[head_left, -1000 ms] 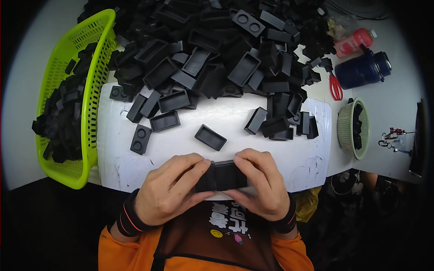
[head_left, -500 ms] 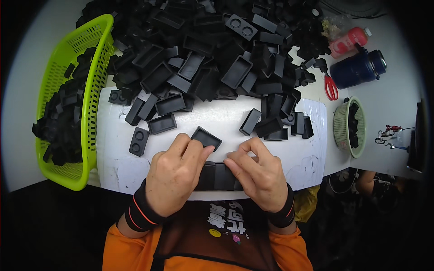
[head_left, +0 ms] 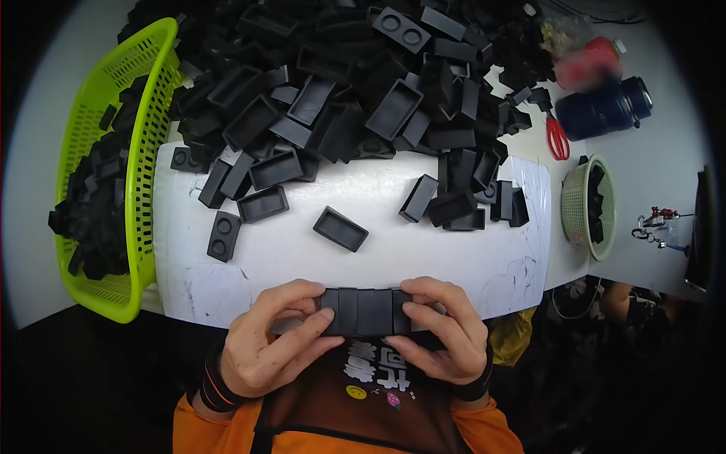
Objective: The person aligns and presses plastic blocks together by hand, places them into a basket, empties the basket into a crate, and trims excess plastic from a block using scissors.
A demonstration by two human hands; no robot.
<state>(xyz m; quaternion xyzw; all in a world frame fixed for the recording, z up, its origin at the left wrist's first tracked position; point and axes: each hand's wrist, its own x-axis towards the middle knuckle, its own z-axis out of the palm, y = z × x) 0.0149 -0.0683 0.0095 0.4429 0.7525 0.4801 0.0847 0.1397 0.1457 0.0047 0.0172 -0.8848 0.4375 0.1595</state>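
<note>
Several black plastic blocks stand pressed side by side in a short row (head_left: 365,312) at the near edge of the white board (head_left: 287,272). My left hand (head_left: 276,340) grips the left end of that row between thumb and fingers. At the opposite end, my right hand (head_left: 446,333) has its fingers along the top and side, pinching the end block. The undersides of the blocks are hidden. Beyond the hands lies a loose black rectangular case (head_left: 341,229), its hollow side up. Left of it rests a black piece with two round rings (head_left: 224,237).
A big pile of black cases (head_left: 325,83) covers the far side. A green basket (head_left: 144,181) full of black parts stands left. On the right are a small pale basket (head_left: 576,204), red-handled scissors (head_left: 557,138), a dark blue flask (head_left: 601,110) and a pink-red bottle (head_left: 590,64).
My left hand has let go of the loose case, which stays on the board. Both hands have come nearer to me and now hold the row by its two ends.
</note>
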